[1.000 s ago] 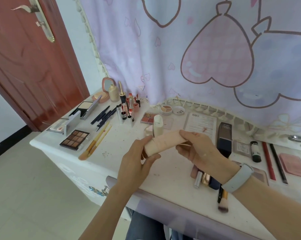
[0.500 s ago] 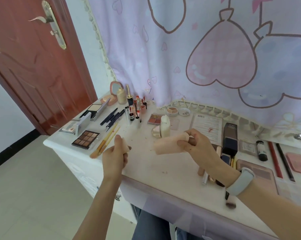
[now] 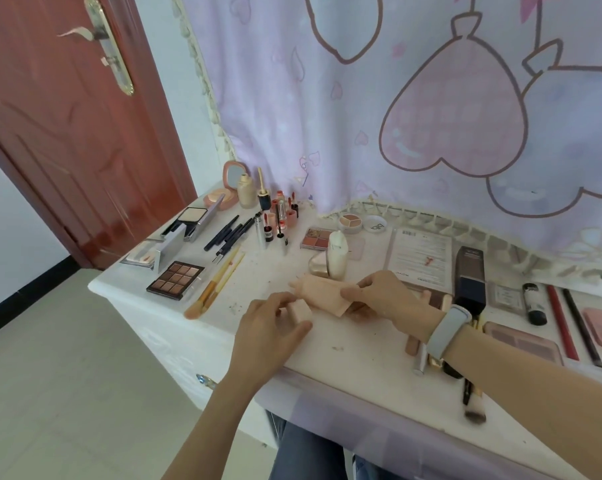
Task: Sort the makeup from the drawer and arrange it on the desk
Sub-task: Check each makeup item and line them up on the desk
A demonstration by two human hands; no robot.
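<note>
Head view shows the peach tube (image 3: pixel 322 295) lying level just above the surface (image 3: pixel 355 355), pinched at its flat end by the right hand (image 3: pixel 382 296), its neck pointing toward the left hand (image 3: pixel 271 327), which pinches the cap (image 3: pixel 300 311) just beside it.

head cam | looks forward-down | close over desk (image 3: pixel 361 355)

A peach tube (image 3: pixel 322 295) lies uncapped, nearly level above the surface (image 3: pixel 361 355), its square cap (image 3: pixel 299 310) just beside its nozzle.
</note>
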